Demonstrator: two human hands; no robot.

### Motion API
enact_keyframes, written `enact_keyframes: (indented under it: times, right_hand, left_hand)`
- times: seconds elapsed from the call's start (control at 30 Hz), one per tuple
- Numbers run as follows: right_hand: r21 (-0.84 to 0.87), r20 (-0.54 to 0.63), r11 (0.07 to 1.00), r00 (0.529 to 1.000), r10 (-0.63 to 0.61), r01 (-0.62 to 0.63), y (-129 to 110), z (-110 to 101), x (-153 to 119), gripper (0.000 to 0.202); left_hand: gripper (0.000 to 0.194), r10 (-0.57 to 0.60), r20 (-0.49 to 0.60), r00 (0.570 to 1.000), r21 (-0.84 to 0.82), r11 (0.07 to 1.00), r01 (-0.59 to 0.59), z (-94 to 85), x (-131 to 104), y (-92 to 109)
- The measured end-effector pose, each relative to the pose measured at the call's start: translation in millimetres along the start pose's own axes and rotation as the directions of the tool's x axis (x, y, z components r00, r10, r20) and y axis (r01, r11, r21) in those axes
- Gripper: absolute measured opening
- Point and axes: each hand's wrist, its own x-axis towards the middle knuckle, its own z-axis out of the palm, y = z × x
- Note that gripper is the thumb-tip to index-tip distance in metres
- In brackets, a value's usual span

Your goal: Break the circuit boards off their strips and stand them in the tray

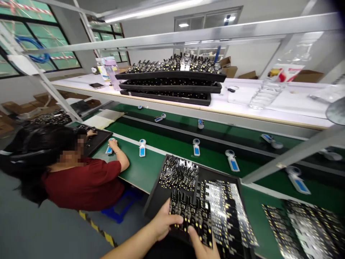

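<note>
My left hand point(164, 221) grips the left side of a black circuit board panel point(188, 212) with gold dots, its thumb lying on top. At the panel's lower edge my right hand point(201, 244) holds it too, thumb on the face. The panel is tilted above a black tray point(153, 198). In that tray lie a pile of small black boards point(179, 172) at the back left and overlapping board panels point(223, 208) on the right.
More board panels point(304, 226) lie at the right. White and blue devices point(196, 147) sit on the green conveyor. A seated person in red point(86, 183) works at the left. Stacked black trays point(172, 77) and a bottle point(272, 86) stand on the shelf; a metal post point(288, 154) slants at the right.
</note>
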Motion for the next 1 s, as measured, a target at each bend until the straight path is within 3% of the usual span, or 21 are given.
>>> enact_keyframes:
  times: [0.07,0.13,0.3,0.37,0.43,0.5,0.6,0.67,0.73,0.87,1.0]
  right_hand:
    - [0.127,0.041,0.988,0.995,0.088,-0.093,2.7,0.3,3.2,0.044]
    - [0.219,0.088,0.969,0.991,0.1,-0.117,2.2,1.4,7.3,0.048]
    - [-0.049,0.133,0.999,0.991,0.029,-0.022,-11.5,3.3,15.9,0.052]
    - [0.003,0.111,0.998,0.992,0.066,-0.066,-14.4,4.7,19.4,0.051]
    - [0.214,0.134,0.962,0.981,0.144,-0.17,-13.3,8.5,23.4,0.05]
    - [0.366,0.222,0.882,0.948,0.226,-0.296,-10.0,14.3,27.3,0.052]
    - [0.38,0.352,0.837,0.898,0.263,-0.394,-6.4,22.7,32.1,0.051]
    - [0.366,0.427,0.83,0.868,0.253,-0.421,-6.0,25.0,35.0,0.05]
    - [0.38,0.48,0.832,0.855,0.197,-0.405,-5.2,24.7,38.3,0.046]
    - [0.342,0.397,0.91,0.914,0.086,-0.234,6.2,23.1,49.7,0.041]
    - [0.062,0.377,0.97,0.905,0.195,-0.235,26.5,32.0,69.1,0.058]
  left_hand:
    - [0.067,-0.077,-0.041,0.996,0.019,0.997,0.078,-1.3,0.4,-2.7]
    - [0.067,-0.114,-0.103,0.988,0.072,0.99,0.122,-2.7,3.0,-6.6]
    - [0.073,0.128,-0.198,0.972,0.308,0.949,-0.062,0.1,15.3,-13.4]
    - [0.072,0.189,-0.21,0.959,0.331,0.937,-0.112,-0.3,19.2,-15.7]
    - [0.066,0.122,-0.214,0.969,0.239,0.969,-0.07,-6.0,21.0,-18.4]
    - [0.059,-0.022,-0.179,0.984,0.082,0.996,0.037,-17.0,20.5,-21.3]
    - [0.049,-0.192,-0.09,0.977,-0.095,0.978,0.183,-36.2,17.2,-25.8]
    - [0.046,-0.23,-0.052,0.972,-0.099,0.97,0.224,-44.8,15.8,-28.5]
    - [0.048,-0.22,-0.052,0.974,-0.054,0.975,0.218,-48.6,17.4,-30.4]
    - [0.051,-0.189,-0.223,0.956,0.05,0.978,0.205,-50.3,33.5,-32.2]
    - [0.05,-0.069,-0.29,0.955,0.256,0.956,0.147,-55.8,59.7,-39.4]
